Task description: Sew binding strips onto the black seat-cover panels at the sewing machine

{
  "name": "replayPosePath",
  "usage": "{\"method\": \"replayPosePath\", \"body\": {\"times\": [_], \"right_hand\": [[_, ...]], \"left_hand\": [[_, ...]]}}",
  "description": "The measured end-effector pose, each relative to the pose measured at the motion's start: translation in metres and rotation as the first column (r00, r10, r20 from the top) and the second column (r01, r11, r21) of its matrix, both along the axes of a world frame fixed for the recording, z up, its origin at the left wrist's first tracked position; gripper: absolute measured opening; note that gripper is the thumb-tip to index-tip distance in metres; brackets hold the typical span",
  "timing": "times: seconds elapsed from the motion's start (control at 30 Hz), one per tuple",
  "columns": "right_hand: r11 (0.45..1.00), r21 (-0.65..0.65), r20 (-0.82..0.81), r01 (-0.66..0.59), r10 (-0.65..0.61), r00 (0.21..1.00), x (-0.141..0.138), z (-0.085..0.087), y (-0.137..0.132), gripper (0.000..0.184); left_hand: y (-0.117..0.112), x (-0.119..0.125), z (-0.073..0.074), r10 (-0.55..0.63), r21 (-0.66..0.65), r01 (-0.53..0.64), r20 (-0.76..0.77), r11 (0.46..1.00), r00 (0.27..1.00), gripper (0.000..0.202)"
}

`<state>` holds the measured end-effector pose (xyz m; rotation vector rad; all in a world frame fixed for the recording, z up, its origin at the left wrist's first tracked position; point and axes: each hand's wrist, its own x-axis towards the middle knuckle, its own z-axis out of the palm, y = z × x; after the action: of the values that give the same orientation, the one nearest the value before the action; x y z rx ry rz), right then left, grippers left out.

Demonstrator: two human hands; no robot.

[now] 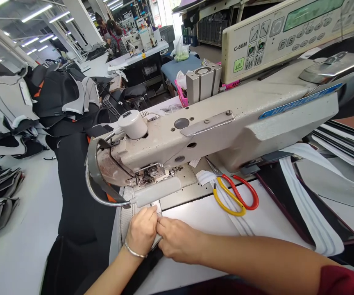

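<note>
Both hands are close together in front of an industrial sewing machine (207, 123). My left hand (142, 229), with a bangle at the wrist, has its fingers curled in a pinch on the edge of a light grey fabric piece (127, 219). Touching it, my right hand (180, 239) is closed on the same edge; the fingertips hide exactly what is pinched. The grey fabric runs under the machine's needle area (154, 174) and borders a long black padded panel (75, 184). A white lamp bar (158, 191) sits just above the hands.
Scissors (234, 192) with red and yellow handles lie right of the needle area. White zipper tape (312, 213) hangs over dark panels at right. A control panel (287, 37) stands behind the machine. Grey and black sewn pieces (11, 98) pile up at left. Two people work farther back.
</note>
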<state>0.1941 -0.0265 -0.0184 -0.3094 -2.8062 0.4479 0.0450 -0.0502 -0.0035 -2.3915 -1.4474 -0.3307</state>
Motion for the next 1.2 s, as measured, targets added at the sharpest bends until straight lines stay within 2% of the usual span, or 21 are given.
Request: {"method": "replayPosePath", "body": {"times": [0.1,0.23,0.43,0.6,0.77,0.93,1.03,1.13,1.2], "right_hand": [[1.000,0.028,-0.049,0.004,-0.003,0.999,-0.003,-0.006,0.007,0.013],[0.998,0.051,-0.092,0.034,-0.029,0.995,-0.008,-0.015,0.019,0.013],[0.995,0.085,-0.083,0.051,-0.044,0.996,-0.015,-0.015,0.036,0.015],[0.991,0.104,-0.044,0.087,-0.083,0.996,-0.016,-0.011,0.037,0.014],[0.992,0.101,-0.047,0.082,-0.077,0.996,-0.016,-0.009,0.036,0.013],[0.993,0.070,-0.073,0.097,-0.092,0.993,-0.018,-0.012,0.043,0.016],[0.990,0.037,-0.107,0.133,-0.129,0.986,-0.021,-0.017,0.049,0.018],[0.985,0.030,-0.132,0.172,-0.166,0.977,-0.023,-0.022,0.052,0.021],[0.978,0.027,-0.164,0.207,-0.200,0.966,-0.023,-0.023,0.050,0.020]], "left_hand": [[0.009,-0.004,-0.002,0.006,-0.003,-0.006,-0.003,1.000,1.000,0.022],[0.020,-0.010,-0.007,0.069,-0.014,-0.070,-0.043,0.997,0.997,0.025],[0.033,-0.016,-0.006,0.195,-0.194,-0.223,-0.154,0.955,0.969,0.025],[0.026,-0.011,0.001,0.141,-0.218,-0.169,-0.138,0.961,0.980,0.027],[0.018,-0.011,-0.003,0.162,-0.171,-0.172,-0.066,0.970,0.985,0.025],[0.027,-0.018,-0.006,0.172,-0.215,-0.191,-0.105,0.958,0.980,0.028],[0.037,-0.019,-0.003,0.187,-0.168,-0.203,-0.108,0.965,0.976,0.028],[0.044,-0.020,0.004,0.148,-0.111,-0.156,-0.077,0.981,0.986,0.027],[0.043,-0.019,0.011,0.097,-0.166,-0.102,-0.038,0.981,0.995,0.027]]}}
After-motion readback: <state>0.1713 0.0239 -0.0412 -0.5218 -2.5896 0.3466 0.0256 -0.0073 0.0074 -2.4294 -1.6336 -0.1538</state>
